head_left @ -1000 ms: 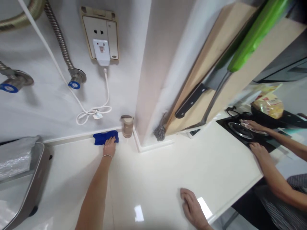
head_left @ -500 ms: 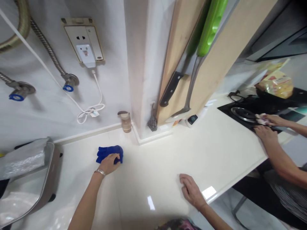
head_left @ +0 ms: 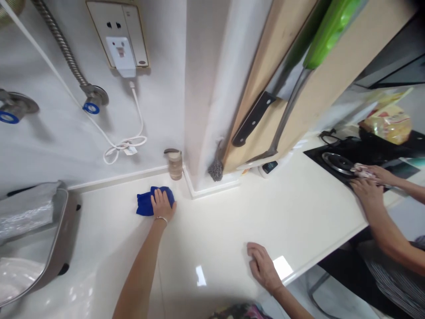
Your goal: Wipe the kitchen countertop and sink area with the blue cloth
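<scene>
My left hand [head_left: 162, 205] presses down on a crumpled blue cloth [head_left: 145, 204] lying on the white countertop [head_left: 212, 230]. Its fingers are stretched out and slightly apart over the right part of the cloth, thumb to the right. A bracelet circles the wrist. Close behind the cloth, against the wall, stands a small glass jar [head_left: 175, 167] with a dark piece at its top. My right hand [head_left: 264, 269] rests near the counter's front edge, its fingers loosely bent and apart from the thumb, with nothing visible in it.
At left stands a drying rack or tray [head_left: 63, 230] holding a plastic-wrapped item. A knife [head_left: 254, 119] and a green-handled spatula [head_left: 292, 106] hang on the wooden board. At right, a co-worker's hands [head_left: 368, 188] hold a cloth at the black cooktop [head_left: 315, 157].
My left hand has moved right and away from me across the counter, pushing the blue cloth slightly. Its fingers have straightened from a curl. The view has shifted a little; my right hand stays put.
</scene>
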